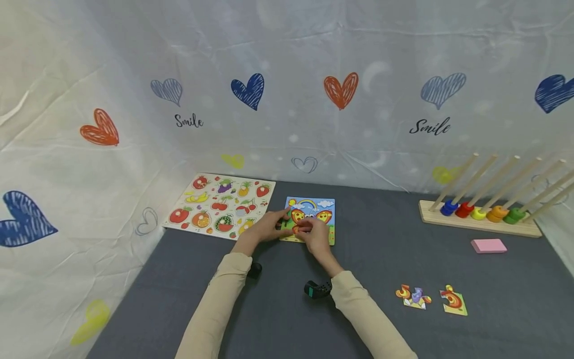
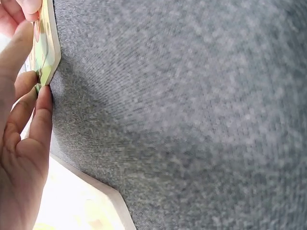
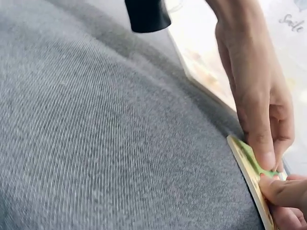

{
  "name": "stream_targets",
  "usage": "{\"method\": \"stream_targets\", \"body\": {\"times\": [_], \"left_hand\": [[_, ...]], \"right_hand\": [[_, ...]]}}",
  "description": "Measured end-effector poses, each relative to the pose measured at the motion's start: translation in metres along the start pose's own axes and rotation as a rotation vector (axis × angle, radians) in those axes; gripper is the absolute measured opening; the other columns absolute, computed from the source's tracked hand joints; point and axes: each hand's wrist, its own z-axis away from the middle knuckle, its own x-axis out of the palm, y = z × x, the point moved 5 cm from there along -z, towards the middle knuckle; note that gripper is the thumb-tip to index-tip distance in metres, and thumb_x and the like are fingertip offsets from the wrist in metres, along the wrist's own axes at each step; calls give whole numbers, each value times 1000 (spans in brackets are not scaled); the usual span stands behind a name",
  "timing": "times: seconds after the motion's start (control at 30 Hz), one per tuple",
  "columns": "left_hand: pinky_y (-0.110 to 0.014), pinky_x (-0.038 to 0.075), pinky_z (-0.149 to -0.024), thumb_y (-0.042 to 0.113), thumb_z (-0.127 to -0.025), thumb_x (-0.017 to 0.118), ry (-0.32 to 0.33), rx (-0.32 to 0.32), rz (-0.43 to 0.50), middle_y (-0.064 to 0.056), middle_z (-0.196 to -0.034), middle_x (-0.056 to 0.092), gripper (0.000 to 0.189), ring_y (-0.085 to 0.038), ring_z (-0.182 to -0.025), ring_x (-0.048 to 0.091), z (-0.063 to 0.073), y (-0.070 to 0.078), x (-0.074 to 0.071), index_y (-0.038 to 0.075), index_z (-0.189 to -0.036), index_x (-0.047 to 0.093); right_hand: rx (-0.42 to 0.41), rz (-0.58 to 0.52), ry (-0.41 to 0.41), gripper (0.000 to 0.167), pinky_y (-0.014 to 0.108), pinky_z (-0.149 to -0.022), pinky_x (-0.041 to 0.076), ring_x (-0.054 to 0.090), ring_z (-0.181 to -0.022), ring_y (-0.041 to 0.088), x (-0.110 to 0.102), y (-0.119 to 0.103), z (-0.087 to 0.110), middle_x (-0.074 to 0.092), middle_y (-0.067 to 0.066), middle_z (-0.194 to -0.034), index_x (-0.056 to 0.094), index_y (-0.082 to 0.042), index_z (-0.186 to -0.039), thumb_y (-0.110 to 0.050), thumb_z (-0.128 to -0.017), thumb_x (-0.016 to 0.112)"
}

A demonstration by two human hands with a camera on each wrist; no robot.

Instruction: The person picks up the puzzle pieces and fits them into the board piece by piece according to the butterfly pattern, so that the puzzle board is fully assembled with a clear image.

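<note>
In the head view a small jigsaw puzzle board (image 1: 331, 205) with a butterfly, rainbow and sun lies at the middle of the table. My left hand (image 1: 267, 227) holds the board at its left side, its fingertips at the corner in the left wrist view. My right hand (image 1: 316, 238) is over the lower part of the picture, thumb and fingertips pinching a puzzle piece (image 1: 296, 229) mostly covered by the fingers. Two loose pieces lie to the right: one with a purple figure (image 1: 416, 298), the other with orange rings (image 1: 454, 301).
A fruit puzzle board (image 1: 211, 204) lies left of the butterfly board. At the right back stands a wooden peg stacker (image 1: 484, 223) with coloured rings and tall slanting rods. A pink block (image 1: 489, 246) lies in front of it. A patterned curtain (image 1: 296, 134) hangs behind the table.
</note>
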Motion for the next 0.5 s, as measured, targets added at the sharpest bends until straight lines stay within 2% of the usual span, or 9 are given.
{"method": "stream_targets", "body": {"times": [0.3,0.43,0.5], "left_hand": [[-41,47,-94,21,-93,65,-4,24,-7,-16,-130,57,71,-30,-113,57,-2,-1,-2,-3,-149,28],[-41,46,-95,21,-93,66,-2,-5,-14,-14,-132,56,71,-29,-114,57,-3,-3,0,-1,-149,29],[-41,46,-96,21,-92,67,-2,-20,-14,-14,-133,56,72,-28,-114,56,-3,-4,2,-1,-149,29]], "right_hand": [[-85,15,-5,20,41,-66,57,69,-75,32,-2,-3,-1,69,21,-86,70,9,-92,9,-74,77],[-80,17,-10,20,40,-67,57,69,-77,32,-5,-2,2,69,21,-88,70,9,-94,8,-75,76],[-50,2,-20,20,38,-67,57,69,-79,32,-10,0,4,70,21,-90,70,9,-96,7,-77,76]]}}
